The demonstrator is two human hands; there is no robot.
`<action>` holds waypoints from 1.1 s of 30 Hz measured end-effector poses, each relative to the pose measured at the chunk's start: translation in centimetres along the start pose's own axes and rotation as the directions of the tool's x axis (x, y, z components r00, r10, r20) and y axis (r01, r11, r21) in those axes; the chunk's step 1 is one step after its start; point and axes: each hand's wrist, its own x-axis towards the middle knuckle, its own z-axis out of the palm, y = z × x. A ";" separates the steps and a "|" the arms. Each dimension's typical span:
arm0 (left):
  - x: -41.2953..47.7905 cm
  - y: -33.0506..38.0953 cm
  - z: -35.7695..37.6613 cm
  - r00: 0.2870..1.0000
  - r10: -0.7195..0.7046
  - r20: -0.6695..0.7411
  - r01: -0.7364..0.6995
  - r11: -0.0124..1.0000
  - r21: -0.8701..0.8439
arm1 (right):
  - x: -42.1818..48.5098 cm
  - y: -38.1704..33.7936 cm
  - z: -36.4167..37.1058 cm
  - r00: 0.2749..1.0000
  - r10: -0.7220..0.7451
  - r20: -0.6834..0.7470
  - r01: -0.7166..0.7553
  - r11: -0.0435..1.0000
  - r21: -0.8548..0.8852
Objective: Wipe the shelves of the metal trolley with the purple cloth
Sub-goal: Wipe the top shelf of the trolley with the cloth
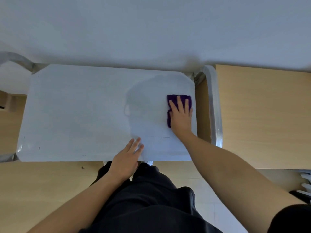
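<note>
Dark trousers [151,199] nearest; wooden cabinet [262,115] flanks trolley [75,106], nothing obstructing.

Top shelf [75,111] of metal trolley fills frame centre, seen from above. Right hand [181,118] flat, fingers spread, pressing purple cloth [173,99] onto shelf near right edge. Left hand [127,161] flat on shelf's near edge, lower centre. Tubular handle [214,105] right of shelf. Dark trousers [151,199] at bottom. Wood-tone floor [262,115] around.
</note>
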 end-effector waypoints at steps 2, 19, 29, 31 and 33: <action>0.1 0.0 -0.5 1.000 -0.001 -0.028 0.001 1.000 -0.001 | 0.2 -1.5 0.2 0.988 0.156 -0.012 -0.156 0.987 0.024; 10.8 1.0 -5.3 0.998 -0.025 0.053 0.019 0.994 0.112 | 2.4 0.5 -0.7 0.993 0.121 0.006 -0.121 0.993 0.006; 11.2 2.1 -5.1 0.994 -0.094 0.056 0.091 0.994 0.053 | 5.5 3.1 -1.9 0.996 -0.085 0.026 0.087 0.993 -0.078; 11.3 2.1 -5.0 0.994 -0.094 0.054 0.091 0.995 0.050 | 7.2 2.1 -2.3 0.970 0.241 -0.029 -0.239 0.969 0.068; 11.3 2.2 -5.0 0.993 -0.103 0.051 0.100 0.994 0.053 | 8.6 -0.3 -2.2 0.896 0.443 -0.034 -0.432 0.887 0.165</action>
